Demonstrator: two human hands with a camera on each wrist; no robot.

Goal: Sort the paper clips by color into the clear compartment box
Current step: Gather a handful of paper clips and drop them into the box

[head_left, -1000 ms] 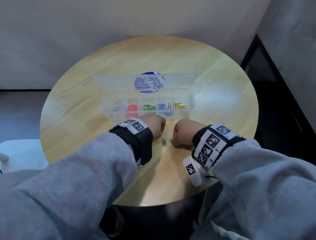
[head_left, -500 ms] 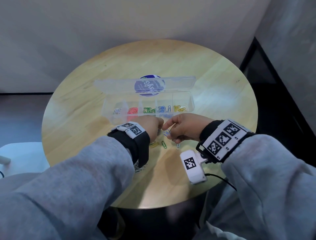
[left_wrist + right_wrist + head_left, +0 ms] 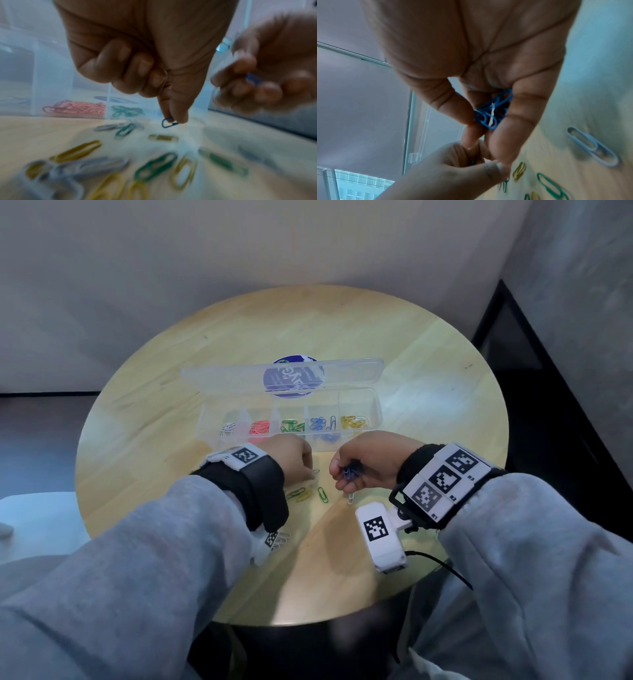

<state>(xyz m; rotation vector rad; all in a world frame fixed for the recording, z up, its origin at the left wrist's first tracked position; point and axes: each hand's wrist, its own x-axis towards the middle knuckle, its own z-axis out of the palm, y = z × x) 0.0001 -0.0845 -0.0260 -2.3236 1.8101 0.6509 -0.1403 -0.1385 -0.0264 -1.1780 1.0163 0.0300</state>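
Observation:
The clear compartment box (image 3: 376, 410) lies open mid-table, with white, red, green, blue and yellow clips in separate compartments. My right hand (image 3: 356, 470) is turned palm up and holds a small bunch of blue paper clips (image 3: 493, 111) between its curled fingers. Just left of it, my left hand (image 3: 294, 462) pinches one blue clip (image 3: 169, 122) between thumb and forefinger, close above the table. Loose green, yellow and white clips (image 3: 305, 494) lie on the wood between and under my hands; more white ones (image 3: 279, 541) show by my left wrist.
The round wooden table (image 3: 428, 371) stands against a pale wall, and a dark gap opens at the right. The box's lid (image 3: 219, 376) lies flat behind the compartments over a blue round sticker (image 3: 293, 374). A white chair edge (image 3: 30, 518) shows at the left.
My right hand has lifted off the table and rolled palm up with blue clips in it. My left hand has stayed beside it, pinching a clip.

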